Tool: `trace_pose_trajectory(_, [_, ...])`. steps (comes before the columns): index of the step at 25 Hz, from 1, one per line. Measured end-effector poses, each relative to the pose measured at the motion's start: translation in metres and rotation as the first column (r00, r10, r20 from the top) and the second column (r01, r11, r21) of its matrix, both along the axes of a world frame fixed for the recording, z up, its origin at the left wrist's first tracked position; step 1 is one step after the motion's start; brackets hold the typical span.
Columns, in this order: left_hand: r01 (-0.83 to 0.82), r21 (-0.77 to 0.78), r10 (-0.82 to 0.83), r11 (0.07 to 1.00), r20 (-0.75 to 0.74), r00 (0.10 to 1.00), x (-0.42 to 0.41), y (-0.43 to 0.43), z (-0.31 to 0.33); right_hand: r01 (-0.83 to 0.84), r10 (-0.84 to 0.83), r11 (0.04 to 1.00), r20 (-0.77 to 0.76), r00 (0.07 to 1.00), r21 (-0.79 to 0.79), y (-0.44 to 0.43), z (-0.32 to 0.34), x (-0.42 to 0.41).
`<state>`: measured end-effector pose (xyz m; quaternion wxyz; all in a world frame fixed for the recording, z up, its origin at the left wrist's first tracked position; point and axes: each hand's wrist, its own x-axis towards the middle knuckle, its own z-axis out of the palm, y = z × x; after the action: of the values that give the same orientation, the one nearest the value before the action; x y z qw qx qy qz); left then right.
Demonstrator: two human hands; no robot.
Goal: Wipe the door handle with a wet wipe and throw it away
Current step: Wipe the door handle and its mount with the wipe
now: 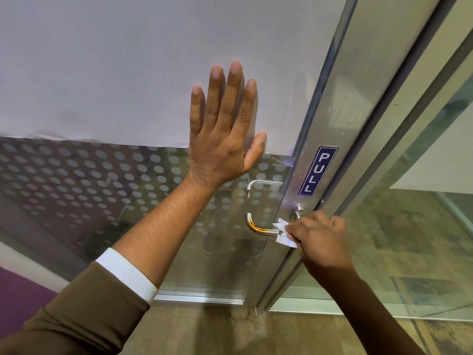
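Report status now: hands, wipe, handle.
Left hand flat on door glass. Right hand presses wet wipe on door handle. Brown smear on handle bend. Nothing blocking.

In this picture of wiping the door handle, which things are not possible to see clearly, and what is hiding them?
All in the head view:
- Inner part of the door handle: covered by the wet wipe and the right hand.
- Most of the wipe: closed inside the right hand.
- Glass door behind the left hand: the palm hides it.
- Any waste bin: none inside the frame.
- The second handle: dim through the glass.
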<state>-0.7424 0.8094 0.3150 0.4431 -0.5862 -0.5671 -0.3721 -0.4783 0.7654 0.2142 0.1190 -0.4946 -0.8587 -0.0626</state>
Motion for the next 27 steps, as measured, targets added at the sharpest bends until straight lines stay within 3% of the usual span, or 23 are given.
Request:
trace_pose_trajectory(5, [-0.007,-0.011,0.006,1.0,-0.002,1.0,0.0,-0.001,0.001,-0.073,0.074,0.997,-0.036,0.997,0.006,-0.007,-0.001,-0.038])
trace_pose_trajectory(8, [0.013,-0.021,-0.013,1.0,0.008,1.0,-0.001,-0.003,0.001,-0.027,0.025,1.0,-0.224,0.974,-0.007,-0.006,0.005,-0.039])
trace_pose_trajectory(10, [0.024,-0.035,-0.023,0.999,0.017,1.0,-0.002,-0.004,0.002,0.04,-0.036,0.999,-0.266,0.963,0.009,-0.001,0.01,-0.024])
trace_pose_trajectory(15, [0.004,-0.057,-0.003,0.998,0.018,1.0,-0.001,-0.006,0.002,0.062,-0.062,0.998,-0.017,0.998,-0.005,-0.007,0.001,-0.013])
trace_pose_trajectory(17, [-0.004,-0.055,0.005,0.998,0.01,1.0,-0.001,-0.007,0.002,0.058,-0.058,0.998,0.004,0.998,0.011,-0.013,0.001,-0.023])
trace_pose_trajectory(22, [-0.024,-0.042,0.023,0.999,-0.013,1.0,0.0,-0.01,0.005,-0.008,0.014,0.999,-0.114,0.993,0.052,-0.024,0.0,-0.062])
trace_pose_trajectory(25, [-0.044,-0.005,0.044,0.999,-0.058,0.997,-0.008,-0.013,0.01,0.093,-0.065,0.994,-0.363,0.929,0.058,-0.02,0.005,-0.055])
trace_pose_trajectory(27, [-0.068,0.016,0.069,0.998,-0.075,0.995,-0.018,-0.013,0.017,0.173,-0.142,0.984,-0.383,0.913,0.048,-0.017,0.012,-0.039])
